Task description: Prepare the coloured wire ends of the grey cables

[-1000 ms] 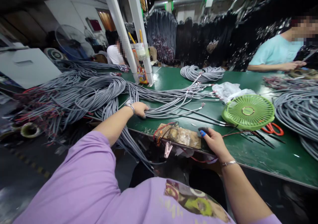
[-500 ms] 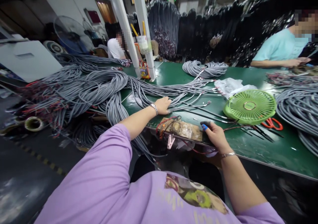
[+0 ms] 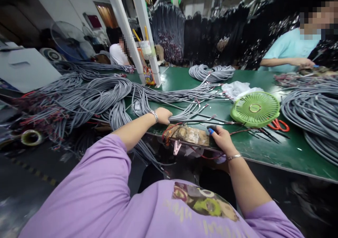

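Observation:
My left hand (image 3: 164, 116) rests at the front of the green table, its fingers curled over a bundle of grey cables (image 3: 187, 114). The stripped cable ends point right, some showing reddish wires. To the right, my right hand (image 3: 223, 138) is closed in a pinch beside the end of a tape-covered brown block (image 3: 194, 135). Blue wrapping covers the thumb, and a dark piece shows at the fingertips; whether it is a finger cover or a held thing, I cannot make out. A pink clothespin (image 3: 176, 147) hangs at the block's front edge.
A green fan (image 3: 255, 108) stands right of my hands, with orange-handled scissors (image 3: 278, 125) beside it. Coiled grey cables (image 3: 311, 118) lie at the right, a large heap (image 3: 100, 93) at the left. White posts (image 3: 144, 37) rise from the table. A co-worker in light blue (image 3: 287, 51) sits opposite.
The view has shifted slightly. My left hand has moved a little left, and the cable ends near it are spread differently. My right hand stays by the block.

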`<state>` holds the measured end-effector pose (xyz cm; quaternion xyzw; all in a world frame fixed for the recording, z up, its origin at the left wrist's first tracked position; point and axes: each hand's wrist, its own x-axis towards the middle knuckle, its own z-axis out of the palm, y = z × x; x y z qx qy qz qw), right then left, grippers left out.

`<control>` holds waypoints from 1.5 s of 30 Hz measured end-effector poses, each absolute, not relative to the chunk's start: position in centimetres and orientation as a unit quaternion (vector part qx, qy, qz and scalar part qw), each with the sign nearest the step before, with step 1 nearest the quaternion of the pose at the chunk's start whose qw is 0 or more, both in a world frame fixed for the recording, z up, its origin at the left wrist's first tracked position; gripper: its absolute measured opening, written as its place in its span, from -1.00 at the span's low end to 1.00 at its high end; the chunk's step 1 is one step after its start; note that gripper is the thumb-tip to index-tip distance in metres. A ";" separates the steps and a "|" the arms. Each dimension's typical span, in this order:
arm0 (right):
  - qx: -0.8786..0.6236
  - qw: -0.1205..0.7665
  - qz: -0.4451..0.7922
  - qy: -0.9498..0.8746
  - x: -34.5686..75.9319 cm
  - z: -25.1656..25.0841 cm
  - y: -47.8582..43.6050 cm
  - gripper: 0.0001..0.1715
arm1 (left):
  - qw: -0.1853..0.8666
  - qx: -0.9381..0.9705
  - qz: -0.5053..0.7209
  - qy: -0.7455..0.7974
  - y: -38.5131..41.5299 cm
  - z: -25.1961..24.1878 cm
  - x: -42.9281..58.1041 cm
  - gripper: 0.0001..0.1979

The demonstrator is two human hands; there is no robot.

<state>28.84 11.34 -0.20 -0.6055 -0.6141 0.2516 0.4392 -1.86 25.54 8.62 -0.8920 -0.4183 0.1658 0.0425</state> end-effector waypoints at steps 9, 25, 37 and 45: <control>-0.601 0.439 0.237 -0.625 29.0 -0.2 11.5 -0.60 | 0.025 -0.884 0.159 -0.439 24.1 8.8 0.1 -0.57; -0.605 0.447 0.232 -0.617 29.0 -0.2 11.5 -0.58 | -0.063 -0.479 -0.743 -0.463 24.9 24.0 -11.0 -0.67; -0.619 0.443 0.221 -0.609 29.3 -0.3 11.5 -0.49 | -0.017 -0.442 -0.857 -0.264 8.2 22.0 -14.6 -0.53; -0.652 0.415 0.223 -0.594 28.6 1.1 10.7 -0.60 | -0.354 -0.502 -0.716 -0.332 0.5 11.1 -11.3 -0.59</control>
